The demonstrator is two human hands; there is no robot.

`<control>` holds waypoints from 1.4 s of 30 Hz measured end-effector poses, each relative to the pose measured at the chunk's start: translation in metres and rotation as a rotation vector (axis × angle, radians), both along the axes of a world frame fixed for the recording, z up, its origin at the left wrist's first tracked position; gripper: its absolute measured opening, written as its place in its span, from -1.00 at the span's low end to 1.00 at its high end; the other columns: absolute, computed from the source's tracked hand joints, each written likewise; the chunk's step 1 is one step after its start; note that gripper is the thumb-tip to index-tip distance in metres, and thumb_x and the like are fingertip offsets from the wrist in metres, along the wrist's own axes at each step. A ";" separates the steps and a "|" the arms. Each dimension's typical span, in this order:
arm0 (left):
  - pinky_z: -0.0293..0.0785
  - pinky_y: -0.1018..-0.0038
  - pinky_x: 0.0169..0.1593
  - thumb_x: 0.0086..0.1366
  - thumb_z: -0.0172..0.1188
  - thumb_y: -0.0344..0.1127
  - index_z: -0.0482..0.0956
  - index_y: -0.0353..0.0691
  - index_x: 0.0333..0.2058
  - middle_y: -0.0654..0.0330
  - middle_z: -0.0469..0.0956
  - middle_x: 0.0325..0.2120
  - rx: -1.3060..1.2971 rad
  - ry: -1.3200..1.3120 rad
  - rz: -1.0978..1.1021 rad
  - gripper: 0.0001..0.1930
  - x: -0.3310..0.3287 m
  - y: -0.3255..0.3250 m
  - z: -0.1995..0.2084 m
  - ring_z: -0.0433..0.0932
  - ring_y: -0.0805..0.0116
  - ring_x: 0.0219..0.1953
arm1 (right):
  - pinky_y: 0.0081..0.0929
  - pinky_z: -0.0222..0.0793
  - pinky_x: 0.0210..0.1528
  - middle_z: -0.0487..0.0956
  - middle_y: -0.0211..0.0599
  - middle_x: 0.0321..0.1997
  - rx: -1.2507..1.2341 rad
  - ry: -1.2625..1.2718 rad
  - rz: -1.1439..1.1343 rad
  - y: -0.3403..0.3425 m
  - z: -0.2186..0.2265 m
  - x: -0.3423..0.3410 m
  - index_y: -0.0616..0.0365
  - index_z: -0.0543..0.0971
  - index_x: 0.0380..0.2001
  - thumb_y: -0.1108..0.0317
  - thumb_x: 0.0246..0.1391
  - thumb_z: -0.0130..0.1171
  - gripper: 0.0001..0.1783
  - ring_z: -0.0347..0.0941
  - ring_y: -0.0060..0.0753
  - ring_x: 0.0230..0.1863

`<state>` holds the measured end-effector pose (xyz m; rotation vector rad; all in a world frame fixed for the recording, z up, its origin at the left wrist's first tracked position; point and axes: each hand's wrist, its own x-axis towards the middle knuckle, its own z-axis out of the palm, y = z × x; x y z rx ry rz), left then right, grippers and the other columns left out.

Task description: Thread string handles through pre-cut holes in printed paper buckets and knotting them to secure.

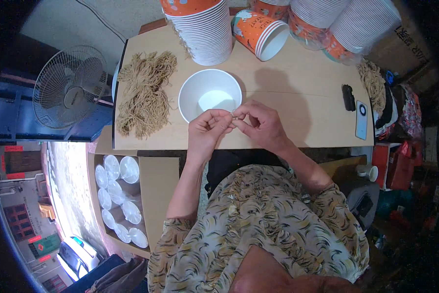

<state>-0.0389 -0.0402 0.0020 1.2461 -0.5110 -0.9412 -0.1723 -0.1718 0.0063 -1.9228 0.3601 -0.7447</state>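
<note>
My left hand (207, 131) and my right hand (265, 128) meet fingertip to fingertip over the table's near part. Both are pinched closed on something too small to make out. Just beyond them stands a white paper bucket (194, 93), upright with its mouth facing up; my fingers overlap its near rim from this view. To the left lies a loose bundle of tan twine strings (148, 93). Behind the bucket rises a tall stack of nested white paper buckets (202, 39) with orange printed sides. An orange printed bucket stack (253, 34) lies on its side to its right.
More bucket stacks (363, 24) fill the table's back right. A phone (361, 119) and a small black object (348, 97) lie near its right edge. An open cardboard box (158, 200) of nested white buckets (129, 170) sits below left, under a fan (73, 93).
</note>
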 end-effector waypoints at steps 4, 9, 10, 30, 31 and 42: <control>0.62 0.59 -0.16 0.34 0.25 -0.50 0.61 -0.40 -0.14 0.13 0.67 -0.30 -0.018 -0.006 0.005 -0.85 -0.003 -0.001 0.000 0.66 0.47 -0.28 | -0.57 0.27 -0.56 0.55 -0.43 -0.42 -0.035 -0.017 -0.011 0.001 -0.005 0.000 0.16 0.61 -0.32 0.46 0.02 0.36 -0.86 0.32 -0.64 -0.61; 0.63 0.58 -0.15 0.34 0.23 -0.52 0.60 -0.41 -0.14 0.11 0.67 -0.29 -0.019 -0.009 0.003 -0.85 -0.006 -0.001 0.005 0.68 0.43 -0.25 | -0.57 0.29 -0.54 0.55 -0.40 -0.41 -0.020 -0.037 -0.031 0.002 -0.003 0.000 0.19 0.60 -0.35 0.49 0.06 0.33 -0.90 0.37 -0.61 -0.59; 0.63 0.58 -0.14 0.35 0.22 -0.52 0.60 -0.41 -0.14 0.10 0.67 -0.28 -0.023 -0.008 0.004 -0.86 -0.006 -0.001 0.005 0.68 0.42 -0.24 | -0.56 0.29 -0.54 0.55 -0.38 -0.41 -0.015 -0.033 -0.028 0.001 -0.003 -0.001 0.19 0.60 -0.35 0.48 0.06 0.32 -0.90 0.37 -0.61 -0.58; 0.59 0.63 -0.17 0.30 0.25 -0.55 0.60 -0.47 -0.19 0.16 0.68 -0.35 -0.033 -0.190 0.074 -0.87 -0.016 -0.006 0.002 0.66 0.53 -0.28 | -0.73 0.18 -0.54 0.59 -0.48 -0.46 0.605 0.152 0.112 -0.010 -0.007 0.001 0.25 0.62 -0.31 0.40 0.19 0.25 -0.88 0.29 -0.80 -0.58; 0.59 0.63 -0.18 0.30 0.26 -0.55 0.61 -0.47 -0.20 0.17 0.68 -0.35 -0.029 -0.183 0.068 -0.87 -0.016 -0.006 0.002 0.66 0.53 -0.27 | -0.74 0.13 -0.57 0.58 -0.48 -0.49 0.757 0.141 0.132 -0.012 -0.010 0.000 0.23 0.62 -0.32 0.38 0.18 0.26 -0.87 0.27 -0.81 -0.60; 0.62 0.61 -0.16 0.30 0.26 -0.55 0.61 -0.47 -0.19 0.14 0.69 -0.33 -0.046 -0.183 0.025 -0.87 -0.013 -0.008 -0.003 0.68 0.49 -0.26 | -0.72 0.11 -0.62 0.52 -0.49 -0.58 1.081 0.115 0.206 -0.019 -0.016 0.001 0.20 0.64 -0.35 0.31 0.15 0.32 -0.83 0.23 -0.76 -0.68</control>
